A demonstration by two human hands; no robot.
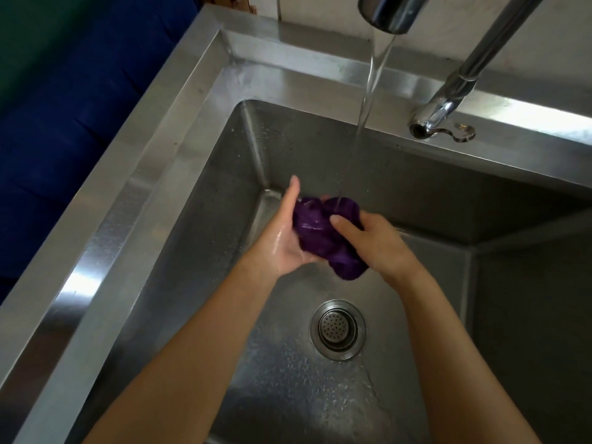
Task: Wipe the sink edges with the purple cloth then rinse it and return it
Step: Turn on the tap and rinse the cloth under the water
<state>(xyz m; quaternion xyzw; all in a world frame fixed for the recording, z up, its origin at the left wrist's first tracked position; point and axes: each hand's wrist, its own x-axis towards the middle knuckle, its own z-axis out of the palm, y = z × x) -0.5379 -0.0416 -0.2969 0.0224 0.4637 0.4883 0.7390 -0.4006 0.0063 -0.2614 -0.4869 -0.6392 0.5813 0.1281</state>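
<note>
The purple cloth (323, 235) is bunched into a wet ball over the basin of the steel sink (205, 100). A stream of water (368, 100) from the faucet spout (390, 11) falls onto its top. My left hand (283, 238) lies under and beside the cloth, palm up, thumb straight and pointing away from me. My right hand (374, 241) grips the cloth from the right, its thumb pressed onto the top. Both hands are wet.
The faucet's pipe and base (442, 116) stand on the sink's back edge at the right. The drain strainer (338, 328) sits in the wet basin floor below my hands. A dark blue surface (57, 123) lies left of the sink.
</note>
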